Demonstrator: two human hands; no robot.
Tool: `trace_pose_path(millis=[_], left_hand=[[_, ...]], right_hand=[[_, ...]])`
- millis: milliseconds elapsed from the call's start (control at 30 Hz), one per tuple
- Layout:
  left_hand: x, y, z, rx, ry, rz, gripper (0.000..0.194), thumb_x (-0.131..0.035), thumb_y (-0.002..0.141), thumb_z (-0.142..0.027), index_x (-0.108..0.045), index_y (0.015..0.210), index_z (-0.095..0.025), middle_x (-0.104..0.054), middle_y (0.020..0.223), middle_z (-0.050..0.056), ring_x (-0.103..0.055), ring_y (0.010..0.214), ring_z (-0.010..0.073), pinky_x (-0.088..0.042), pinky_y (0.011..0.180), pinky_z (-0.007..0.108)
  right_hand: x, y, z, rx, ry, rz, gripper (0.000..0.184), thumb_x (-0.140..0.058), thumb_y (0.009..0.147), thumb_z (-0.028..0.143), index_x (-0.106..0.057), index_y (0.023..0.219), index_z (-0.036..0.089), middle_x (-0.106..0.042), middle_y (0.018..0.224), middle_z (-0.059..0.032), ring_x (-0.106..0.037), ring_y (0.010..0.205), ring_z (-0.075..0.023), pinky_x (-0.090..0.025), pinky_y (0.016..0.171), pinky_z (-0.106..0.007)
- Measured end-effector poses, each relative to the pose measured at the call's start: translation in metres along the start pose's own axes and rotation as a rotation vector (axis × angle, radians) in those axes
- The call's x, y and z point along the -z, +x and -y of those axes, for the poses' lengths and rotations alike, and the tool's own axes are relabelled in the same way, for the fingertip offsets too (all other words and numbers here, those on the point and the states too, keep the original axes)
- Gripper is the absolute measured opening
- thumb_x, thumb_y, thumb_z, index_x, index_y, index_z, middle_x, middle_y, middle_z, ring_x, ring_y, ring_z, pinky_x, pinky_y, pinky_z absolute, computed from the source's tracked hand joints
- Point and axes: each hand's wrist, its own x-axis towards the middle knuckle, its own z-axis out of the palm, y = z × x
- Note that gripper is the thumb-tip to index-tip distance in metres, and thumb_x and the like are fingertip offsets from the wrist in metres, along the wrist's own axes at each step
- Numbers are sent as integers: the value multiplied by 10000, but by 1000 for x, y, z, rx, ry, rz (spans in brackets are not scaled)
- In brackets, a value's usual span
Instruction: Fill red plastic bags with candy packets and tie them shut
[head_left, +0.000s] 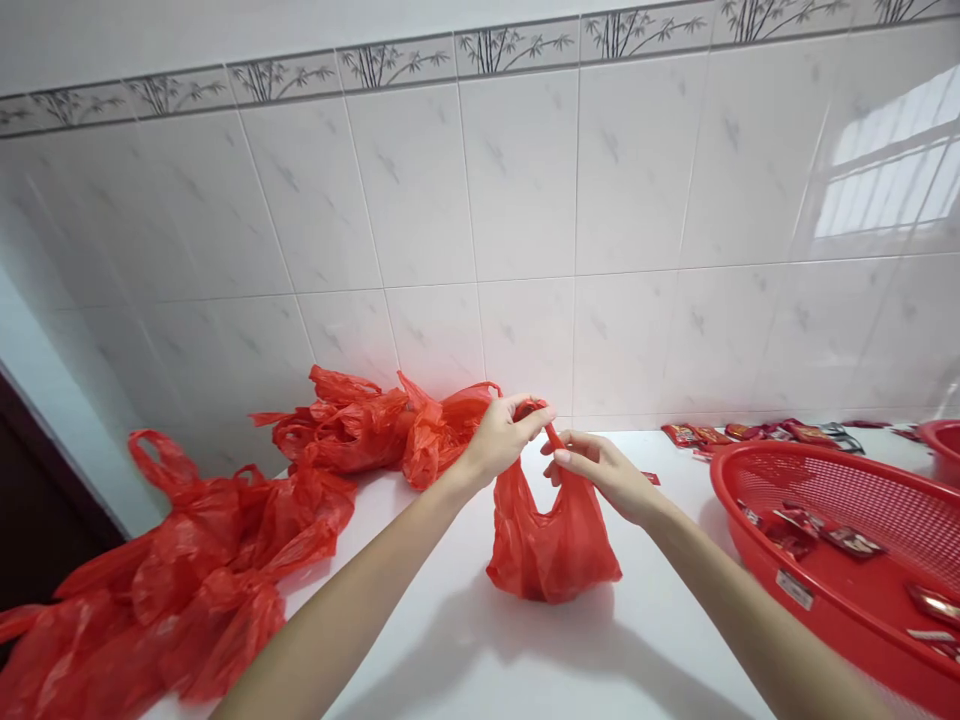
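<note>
A small red plastic bag [553,545] hangs with a rounded load inside, its base resting on the white counter [450,640]. My left hand [499,440] grips one of its handles at the top. My right hand [600,475] pinches the other handle, and the two handles appear to cross or knot between my fingers. What fills the bag is hidden. To the left of my left arm lie loose piles of red plastic bags [345,430].
A large red perforated plastic basket [825,480] on the right holds several red-wrapped packets. More packets [765,432] lie along the wall behind it, with a second red basket [943,445] at the far right. White tiled wall rises behind the counter; a dark doorway shows at left.
</note>
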Motion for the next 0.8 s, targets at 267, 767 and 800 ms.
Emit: trace_pose_path(millis=[267, 767, 800], left_hand=[[19, -3, -4, 54, -231, -78, 255, -631, 654, -297, -626, 869, -160, -392, 531, -81, -250, 495, 73, -222, 520, 249], [0, 9, -3, -127, 416, 294, 269, -433, 918, -312, -614, 761, -188, -641, 781, 25, -566, 781, 178, -432, 744, 302], [-1, 12, 0, -140, 454, 289, 267, -438, 918, -307, -611, 755, -186, -635, 750, 18, -555, 743, 170, -422, 711, 296]], right_hand=[[-16, -1, -22, -89, 515, -165, 402, -774, 774, 534, -542, 769, 206, -642, 676, 11, -555, 559, -125, -491, 664, -298], [-36, 0, -8, -151, 297, -75, 245, -514, 663, 338, -330, 545, 227, -346, 475, 55, -277, 434, -80, -174, 448, -265], [-34, 0, -7, -159, 326, -66, 259, -517, 671, 365, -343, 540, 226, -359, 468, 49, -278, 430, -82, -169, 448, -271]])
